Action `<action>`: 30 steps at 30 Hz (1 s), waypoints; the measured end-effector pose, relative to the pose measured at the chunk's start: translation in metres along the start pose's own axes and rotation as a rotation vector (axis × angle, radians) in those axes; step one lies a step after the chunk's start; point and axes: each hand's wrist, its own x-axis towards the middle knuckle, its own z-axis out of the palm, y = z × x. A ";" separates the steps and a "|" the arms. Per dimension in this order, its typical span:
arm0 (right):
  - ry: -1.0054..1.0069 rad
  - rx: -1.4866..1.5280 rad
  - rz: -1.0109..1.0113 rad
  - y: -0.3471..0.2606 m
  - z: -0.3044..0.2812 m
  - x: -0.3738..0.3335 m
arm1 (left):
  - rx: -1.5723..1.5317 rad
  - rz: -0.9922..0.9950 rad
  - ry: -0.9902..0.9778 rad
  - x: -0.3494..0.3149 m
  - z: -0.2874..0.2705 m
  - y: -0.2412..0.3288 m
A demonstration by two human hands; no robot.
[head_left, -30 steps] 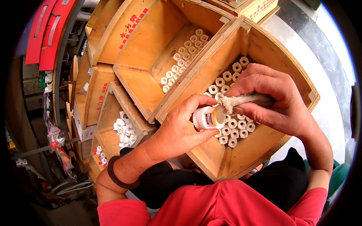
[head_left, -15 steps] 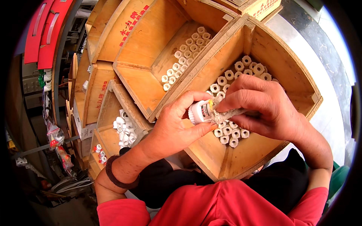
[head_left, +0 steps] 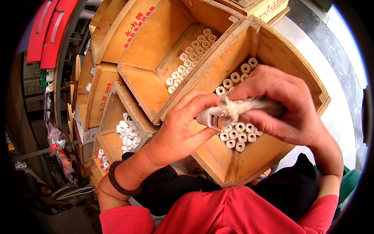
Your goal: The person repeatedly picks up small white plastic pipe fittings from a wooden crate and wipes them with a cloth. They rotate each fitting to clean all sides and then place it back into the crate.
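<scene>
In front of me, my left hand (head_left: 175,130) pinches a white plastic fitting (head_left: 209,118) with a ribbed end and a printed label, between thumb and fingers. My right hand (head_left: 288,103) grips a pale, frayed rag (head_left: 251,107), its fluffy end pressed against the fitting's right side and covering part of it. Both hands are over a wooden box (head_left: 218,171). Inside it stand several white, hexagonal-ended plastic fittings (head_left: 241,137), some hidden beneath my right hand.
A second wooden box (head_left: 142,76) to the left holds rows of white fittings (head_left: 189,56). Nearer, a smaller box contains white elbow-like pipe pieces (head_left: 128,132) and red-and-white pieces (head_left: 103,158). Red panels (head_left: 52,31) and bagged goods (head_left: 58,140) are at far left.
My right hand has turned and risen slightly, bringing more of the rag into sight. The rag now lies over the fitting's upper right edge. My left hand keeps its hold.
</scene>
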 end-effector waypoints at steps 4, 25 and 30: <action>-0.059 0.076 0.102 0.002 0.011 -0.007 | 0.105 0.054 0.018 0.001 0.000 0.006; 0.002 -0.154 0.163 -0.008 -0.010 -0.016 | -0.550 -0.174 0.070 -0.008 0.001 0.011; 0.075 0.115 0.206 -0.013 -0.001 -0.015 | -0.684 -0.194 0.049 -0.009 0.005 0.012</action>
